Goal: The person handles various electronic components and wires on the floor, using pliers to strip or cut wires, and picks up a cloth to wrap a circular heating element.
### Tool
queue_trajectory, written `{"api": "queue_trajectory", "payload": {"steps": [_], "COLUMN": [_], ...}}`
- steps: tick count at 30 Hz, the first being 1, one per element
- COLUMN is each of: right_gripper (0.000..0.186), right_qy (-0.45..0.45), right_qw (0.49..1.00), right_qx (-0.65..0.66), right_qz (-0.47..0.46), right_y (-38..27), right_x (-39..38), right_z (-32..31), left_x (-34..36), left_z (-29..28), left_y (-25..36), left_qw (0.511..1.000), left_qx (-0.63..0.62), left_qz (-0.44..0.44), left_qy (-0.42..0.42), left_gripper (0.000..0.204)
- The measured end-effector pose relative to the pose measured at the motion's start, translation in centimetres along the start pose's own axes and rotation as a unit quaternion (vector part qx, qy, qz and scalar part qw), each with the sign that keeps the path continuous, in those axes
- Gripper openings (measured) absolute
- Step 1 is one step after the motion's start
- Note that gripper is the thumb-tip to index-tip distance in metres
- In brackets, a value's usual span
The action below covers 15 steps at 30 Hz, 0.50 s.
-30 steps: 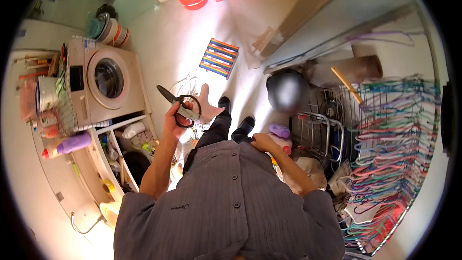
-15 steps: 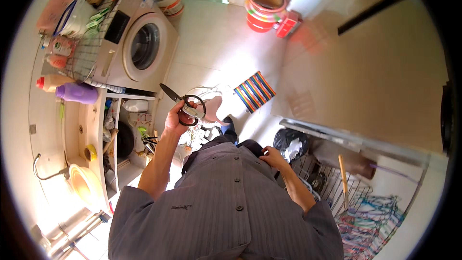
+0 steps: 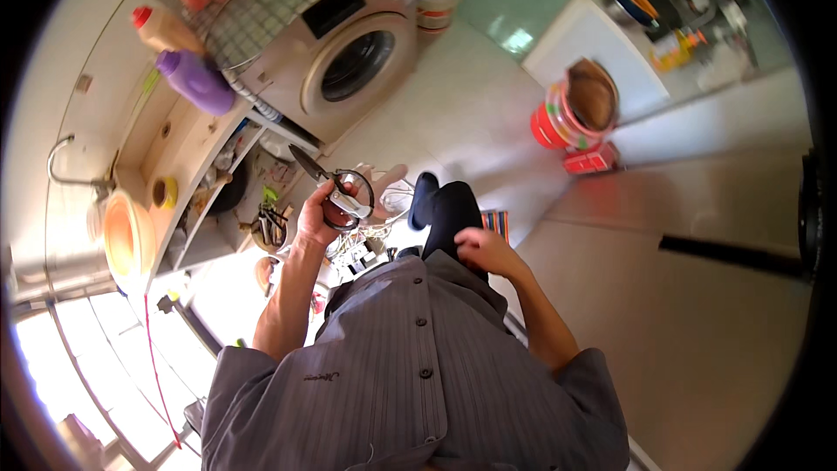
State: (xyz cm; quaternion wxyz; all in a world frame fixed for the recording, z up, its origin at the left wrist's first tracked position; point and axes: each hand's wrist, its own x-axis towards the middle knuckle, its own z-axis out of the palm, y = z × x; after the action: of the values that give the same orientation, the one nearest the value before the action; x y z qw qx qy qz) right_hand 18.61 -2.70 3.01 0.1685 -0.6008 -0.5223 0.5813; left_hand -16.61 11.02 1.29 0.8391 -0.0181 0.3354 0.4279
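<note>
My left hand (image 3: 316,220) is closed round large scissors (image 3: 349,205) with black handles, a dark blade and a silver middle, raised to the left of my legs. A pink item (image 3: 388,179) lies behind them, partly hidden, with white cables (image 3: 392,218) and small items around it on the floor. My right hand (image 3: 479,249) hangs against my dark trouser leg (image 3: 453,205) with loosely curled fingers and nothing visible in them. A striped stool (image 3: 495,225) shows just past that leg.
A washing machine (image 3: 357,78) stands ahead-left beside open shelving (image 3: 196,166) holding a purple bottle (image 3: 196,83) and an orange basin (image 3: 128,235). Red buckets (image 3: 549,122) and a red box (image 3: 593,159) stand by a white cabinet (image 3: 567,44) ahead-right. A plain wall or panel (image 3: 697,323) is right.
The view has swung rightward, bringing the red buckets and cabinet nearer centre and losing the hangers. My leg has stepped forward. The scissors stay in my left hand.
</note>
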Motion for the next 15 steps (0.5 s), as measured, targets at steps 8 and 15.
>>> {"api": "queue_trajectory", "payload": {"steps": [8,15], "right_gripper": [0.037,0.064], "right_qy": [-0.209,-0.460], "right_qw": [0.942,0.781], "right_qx": [0.263,0.340], "right_qz": [0.026,0.252], "right_y": [-4.9,-2.6], "right_x": [22.2,30.1], "right_z": [-0.5,-3.6], "left_x": [4.4,11.8], "left_z": [3.3,3.4], "left_y": [-2.4,-9.5], "left_qw": [0.990,0.972], "left_qx": [-0.028,-0.071], "left_qz": [0.136,0.117], "left_qy": [0.003,0.191], "left_gripper": [0.040,0.023]}}
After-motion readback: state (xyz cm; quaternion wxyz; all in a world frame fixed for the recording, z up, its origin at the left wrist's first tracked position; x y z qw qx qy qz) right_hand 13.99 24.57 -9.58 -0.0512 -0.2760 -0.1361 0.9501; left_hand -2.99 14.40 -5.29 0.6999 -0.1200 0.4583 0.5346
